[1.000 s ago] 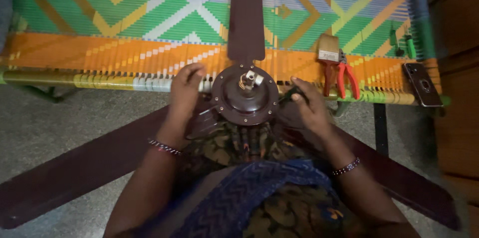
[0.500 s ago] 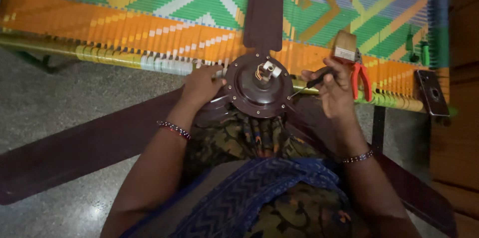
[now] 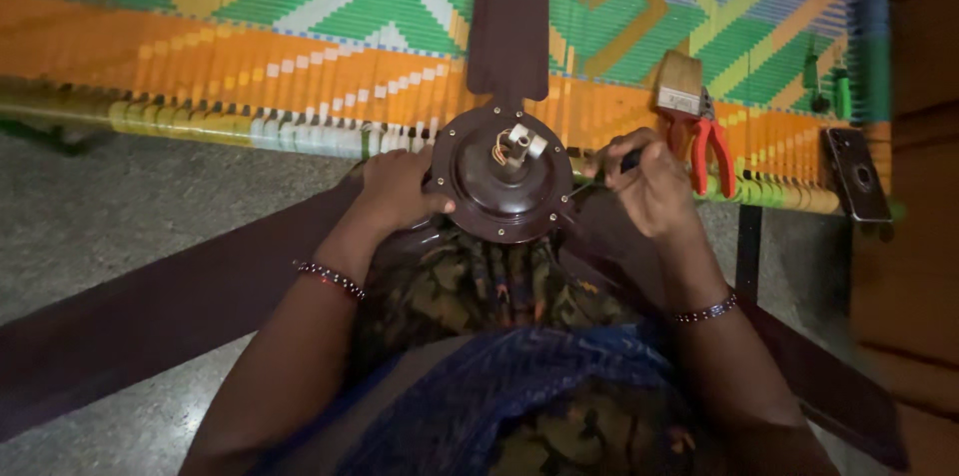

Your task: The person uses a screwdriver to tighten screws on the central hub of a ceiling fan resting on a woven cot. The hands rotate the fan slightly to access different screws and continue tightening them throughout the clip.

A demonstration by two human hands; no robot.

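Brown ceiling fan motor (image 3: 502, 174) resting on the lap, round housing facing up, short shaft and a few wires sticking out of its middle. One blade (image 3: 509, 11) running straight up over the woven cot (image 3: 250, 46); another blade (image 3: 150, 311) slanting down to the lower left above the speckled floor (image 3: 120, 206); a third partly hidden behind the right arm, reaching to the lower right.

Left hand (image 3: 395, 191) cupped against the left rim of the motor, fingers curled round the edge, thumb lying on the top face. Beaded bracelet (image 3: 330, 279) on that wrist.

Right hand (image 3: 649, 186) just beside the right rim of the motor, fingers closed round a dark handle (image 3: 629, 160) of a thin tool; its shaft pointing toward the rim of the housing, tip hard to make out. Kind of tool: cannot tell for sure. Second bracelet (image 3: 707, 310) on the right wrist.

Behind the right hand, on the cot edge: a paintbrush (image 3: 681, 84) with a wooden handle, red-handled pliers (image 3: 711, 151) touching it. Farther right, a dark phone (image 3: 857, 174) lying near the cot's corner, and two small green-handled tools (image 3: 827, 81) above it, well apart from the hands.

Patterned dark clothing and blue cloth (image 3: 519, 391) filling the lower middle, under the motor.
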